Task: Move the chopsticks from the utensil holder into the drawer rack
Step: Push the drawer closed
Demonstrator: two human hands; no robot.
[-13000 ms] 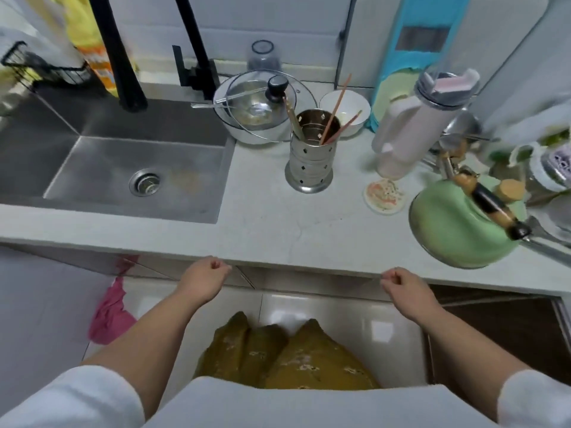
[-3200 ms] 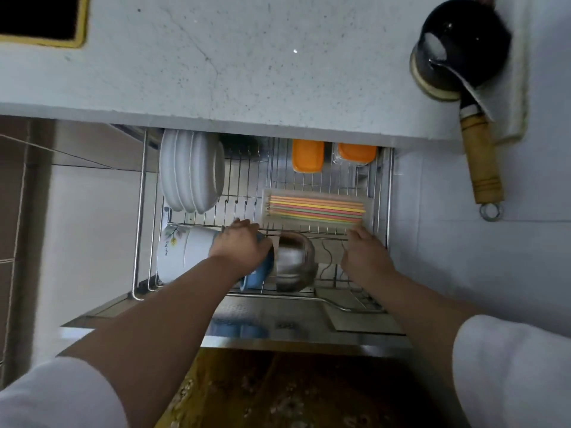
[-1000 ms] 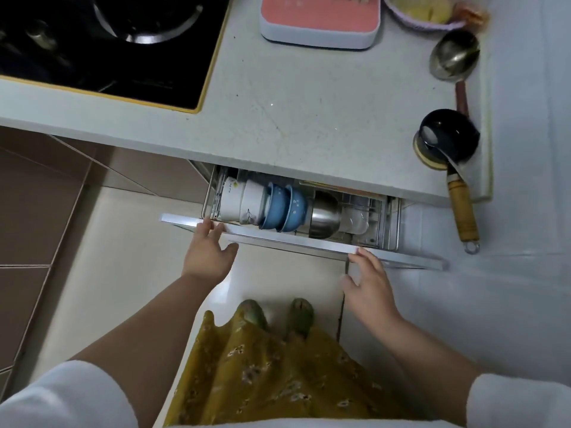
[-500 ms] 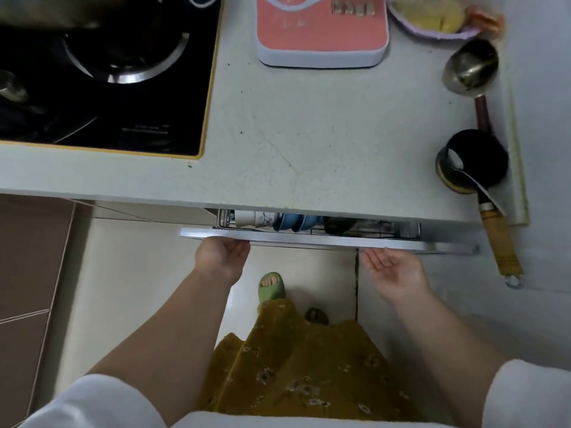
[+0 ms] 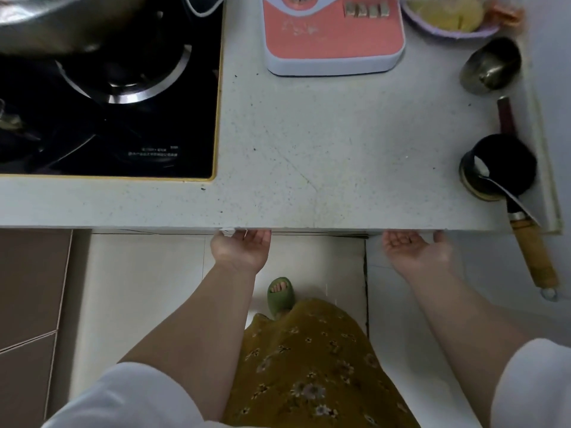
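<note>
Your left hand (image 5: 241,247) palm up under the table (image 5: 340,156) edge, fingers hidden, your right hand (image 5: 415,247) likewise, both spread and holding nothing, ladle (image 5: 506,180) at right

Small illegible print on hob (image 5: 160,151)

speckled white countertop (image 5: 340,156) carries a black hob (image 5: 108,118), pink scale (image 5: 333,35), steel ladle (image 5: 491,69) and black ladle (image 5: 500,168).

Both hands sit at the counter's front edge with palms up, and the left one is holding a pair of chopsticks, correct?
Not quite. In the head view the left hand holds nothing: like the right hand, it is open and palm-up at the counter edge. No chopsticks are visible.
</note>
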